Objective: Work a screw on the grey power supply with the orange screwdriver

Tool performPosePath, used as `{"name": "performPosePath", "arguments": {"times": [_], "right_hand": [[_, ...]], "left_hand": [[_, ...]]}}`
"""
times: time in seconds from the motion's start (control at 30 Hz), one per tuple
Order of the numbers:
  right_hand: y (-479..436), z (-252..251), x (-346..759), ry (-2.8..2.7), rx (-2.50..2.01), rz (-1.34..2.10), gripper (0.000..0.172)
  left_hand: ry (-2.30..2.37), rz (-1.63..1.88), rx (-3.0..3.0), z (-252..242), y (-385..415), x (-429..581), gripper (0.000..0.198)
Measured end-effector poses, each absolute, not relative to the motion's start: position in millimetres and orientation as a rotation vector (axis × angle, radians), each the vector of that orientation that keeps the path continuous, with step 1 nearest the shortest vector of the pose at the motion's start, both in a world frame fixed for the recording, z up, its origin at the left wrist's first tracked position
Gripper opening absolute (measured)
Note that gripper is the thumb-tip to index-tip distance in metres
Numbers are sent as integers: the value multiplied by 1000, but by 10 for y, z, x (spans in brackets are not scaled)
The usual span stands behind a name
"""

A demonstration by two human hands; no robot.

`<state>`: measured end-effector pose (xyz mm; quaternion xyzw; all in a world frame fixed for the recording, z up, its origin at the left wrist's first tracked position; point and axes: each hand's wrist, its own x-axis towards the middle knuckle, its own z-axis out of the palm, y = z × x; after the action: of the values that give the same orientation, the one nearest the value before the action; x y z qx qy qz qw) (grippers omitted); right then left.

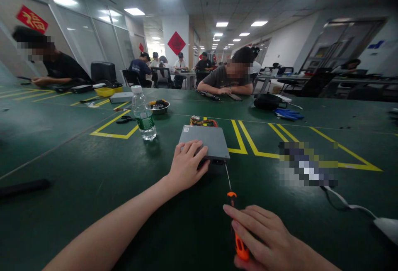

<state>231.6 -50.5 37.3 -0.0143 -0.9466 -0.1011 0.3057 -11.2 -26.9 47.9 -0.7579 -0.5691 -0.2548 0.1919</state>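
A grey metal computer power supply (207, 139) lies on the green table, its bundle of coloured cables (203, 122) at the far side. My left hand (188, 165) rests on its near left corner, fingers spread over the top and the thumb at the front face. In my right hand (264, 233) is a screwdriver (231, 195) with an orange and black handle, held between thumb and fingers. The thin shaft points away from me, and its tip meets the near right corner of the power supply. Whether a screw sits there is too small to tell.
A water bottle (143, 117) stands left of the power supply, with a metal bowl (160, 106) behind it. Black pliers (125, 119) lie farther left. Blue gloves (288, 114) and a black case (267, 101) are at the back right. A person (231, 76) leans on the far edge.
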Motion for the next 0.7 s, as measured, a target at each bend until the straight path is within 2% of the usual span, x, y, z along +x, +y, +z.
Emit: {"name": "performPosePath", "arguments": {"times": [0.27, 0.53, 0.7], "right_hand": [[-476, 334, 2333, -2604, -69, -266, 39], [-518, 343, 2274, -2474, -59, -255, 25], [-506, 334, 2321, -2565, -97, -237, 35]], "left_hand": [[-1599, -721, -2124, 478, -273, -109, 30], [-1601, -725, -2116, 476, -265, -103, 29], [-1599, -721, -2111, 475, -266, -100, 29]]}}
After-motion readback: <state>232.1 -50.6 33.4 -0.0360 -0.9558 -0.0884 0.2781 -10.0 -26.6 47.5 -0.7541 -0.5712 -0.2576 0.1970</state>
